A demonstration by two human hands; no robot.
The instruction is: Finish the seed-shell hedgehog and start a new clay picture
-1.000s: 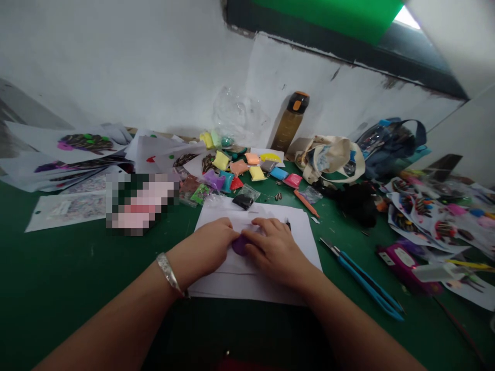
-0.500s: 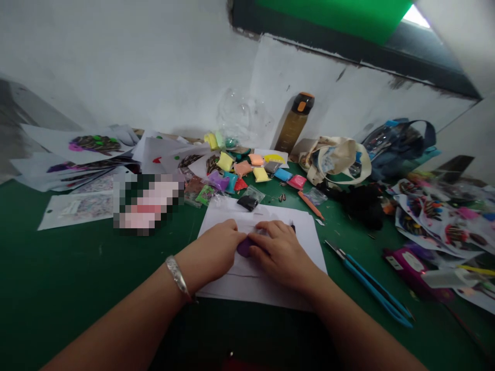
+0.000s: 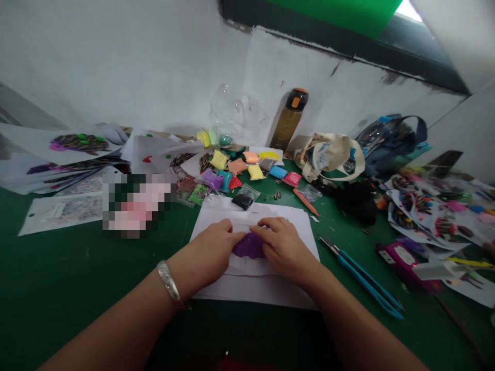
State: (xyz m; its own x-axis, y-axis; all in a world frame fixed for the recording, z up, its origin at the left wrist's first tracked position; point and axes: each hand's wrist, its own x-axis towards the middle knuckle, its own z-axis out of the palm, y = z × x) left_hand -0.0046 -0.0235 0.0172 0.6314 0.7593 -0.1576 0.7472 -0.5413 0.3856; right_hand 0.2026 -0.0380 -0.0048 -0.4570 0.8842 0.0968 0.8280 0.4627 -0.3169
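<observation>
A flat purple patch, apparently soft modelling clay, lies on the white paper in front of me. My left hand is at its left edge with the fingers curled in, and the extended thumb touches the top of the patch. Whether the curled fingers hold anything is hidden. Over the patch's right side rests my right hand, its fingers apart and bent, fingertips against the purple surface. A black packet lies just beyond the hands at the paper's far edge.
Colourful small packets spread behind the paper. Blue-handled tweezers and a magenta box lie right. A bottle and cloth bag stand near the wall. Printed sheets and a pixelated pink item are left.
The hands have moved slightly apart. More of the purple patch shows between them, and it looks wider. The whole view has shifted a little.
</observation>
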